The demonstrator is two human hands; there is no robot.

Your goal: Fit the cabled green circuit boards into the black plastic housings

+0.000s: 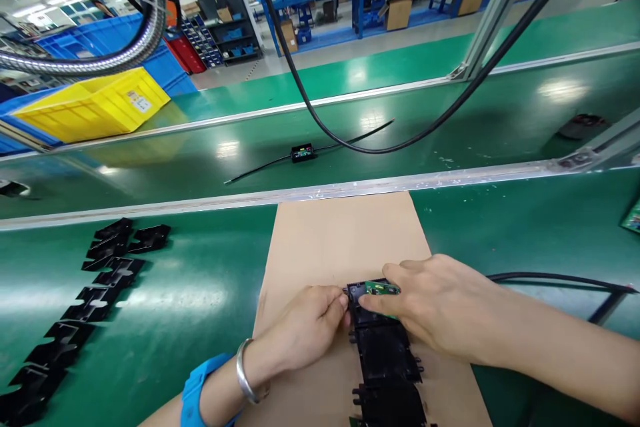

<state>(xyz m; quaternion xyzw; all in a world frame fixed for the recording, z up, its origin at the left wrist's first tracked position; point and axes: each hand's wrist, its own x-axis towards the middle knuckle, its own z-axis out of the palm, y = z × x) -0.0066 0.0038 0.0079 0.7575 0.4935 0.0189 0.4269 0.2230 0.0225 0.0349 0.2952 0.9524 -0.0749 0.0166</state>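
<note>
A row of black plastic housings [383, 353] runs down the sheet of cardboard [345, 233] in front of me. At the far housing, a small green circuit board [383, 288] sits tilted over the open top. My right hand [435, 303] has its fingers closed around this board, with one fingertip reaching down onto the housing. My left hand [315, 320] is closed in a pinch at the left edge of the same housing; its fingertips partly hide that edge. The nearer housings lie below both hands, and the lowest is cut off by the frame.
Several black plastic pieces [95, 300] lie in a line on the green bench at left. Beyond a metal rail, a small black box with cable ends [303, 153] rests. A black cable [380, 150] hangs across the view. A yellow bin [95, 107] stands at the far left.
</note>
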